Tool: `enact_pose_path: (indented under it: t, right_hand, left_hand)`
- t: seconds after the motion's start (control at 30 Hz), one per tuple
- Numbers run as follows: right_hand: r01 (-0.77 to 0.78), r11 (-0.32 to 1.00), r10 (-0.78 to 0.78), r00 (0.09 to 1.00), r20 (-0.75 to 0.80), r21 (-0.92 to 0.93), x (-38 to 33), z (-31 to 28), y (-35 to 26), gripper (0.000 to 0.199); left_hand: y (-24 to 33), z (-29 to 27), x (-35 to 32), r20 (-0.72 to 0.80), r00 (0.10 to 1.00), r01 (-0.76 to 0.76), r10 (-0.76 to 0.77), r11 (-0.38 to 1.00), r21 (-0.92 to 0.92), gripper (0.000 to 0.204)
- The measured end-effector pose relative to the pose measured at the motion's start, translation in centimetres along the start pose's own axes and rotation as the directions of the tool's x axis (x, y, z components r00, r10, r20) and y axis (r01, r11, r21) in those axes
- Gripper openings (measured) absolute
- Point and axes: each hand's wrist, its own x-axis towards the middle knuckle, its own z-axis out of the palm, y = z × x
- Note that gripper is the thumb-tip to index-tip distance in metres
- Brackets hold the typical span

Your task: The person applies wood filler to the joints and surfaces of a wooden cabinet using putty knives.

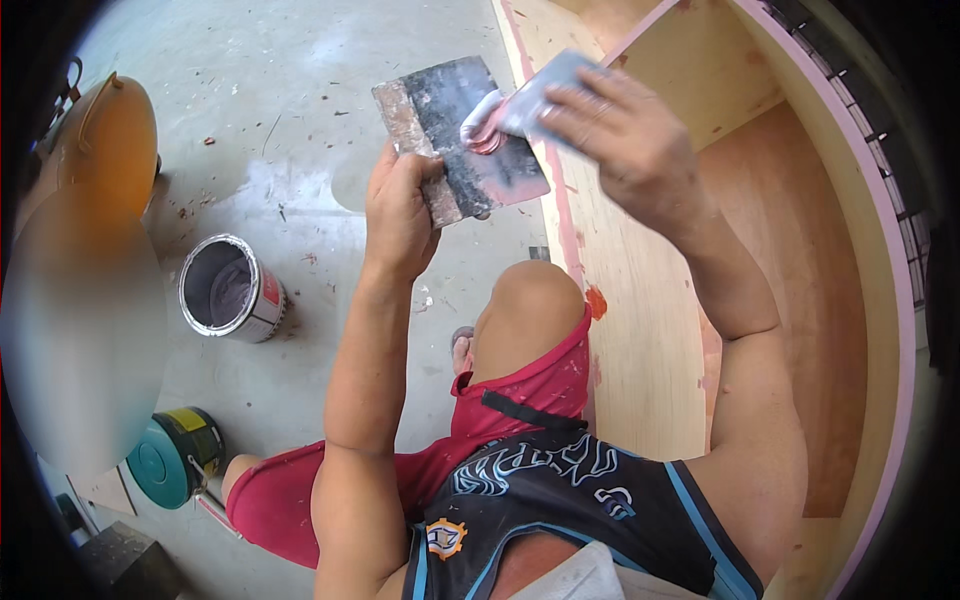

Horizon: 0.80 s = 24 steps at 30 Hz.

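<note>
Head view: we've got the left hand (400,210) gripping a dark, worn board (455,90) at its near edge, thumb on top. Our right hand (640,145), blurred, is closed around a flat grey spreader (548,85); its tip meets pink-and-white paste (485,138) on the board. Open can (268,312) stands on the floor (330,270), left of our left forearm.

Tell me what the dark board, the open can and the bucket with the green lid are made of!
Dark board: perhaps metal or stiff plastic, since it looks thin and flat; its smeared, worn surface hides the finish.
Open can: probably metal, with a silvery, smeared rim and printed side.
Green-lidded bucket: likely plastic, looking smooth and evenly coloured on top.
</note>
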Motion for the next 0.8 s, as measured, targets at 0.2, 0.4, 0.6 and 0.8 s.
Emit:
enact_pose_path:
  t: [0.2, 0.4, 0.6, 0.8]
  right_hand:
    - [-0.010, 1.000, 0.010, 1.000, 0.000, -0.003, 0.2, 0.6, -1.2, 0.030]
    - [-0.070, 0.997, 0.069, 0.997, 0.030, 0.024, 0.6, 1.0, -0.4, 0.029]
    - [-0.119, 0.992, 0.121, 0.992, -0.036, 0.044, 0.8, 1.5, -0.4, 0.027]
    - [-0.180, 0.895, 0.259, 0.955, -0.148, 0.409, -0.3, 4.4, -2.4, 0.049]
  left_hand:
    - [0.2, -0.4, -0.1, -0.021, 1.000, -0.008, 0.009, 0.999, 0.035, 0.029]
    - [0.4, -0.9, 0.7, 0.037, 0.999, -0.011, 0.006, 0.989, 0.149, 0.032]
    - [-0.2, -1.2, 1.2, 0.083, 0.988, -0.152, 0.132, 0.929, 0.337, 0.035]
    - [0.6, -1.6, -0.1, 0.080, 0.991, -0.114, 0.110, 0.993, 0.042, 0.040]
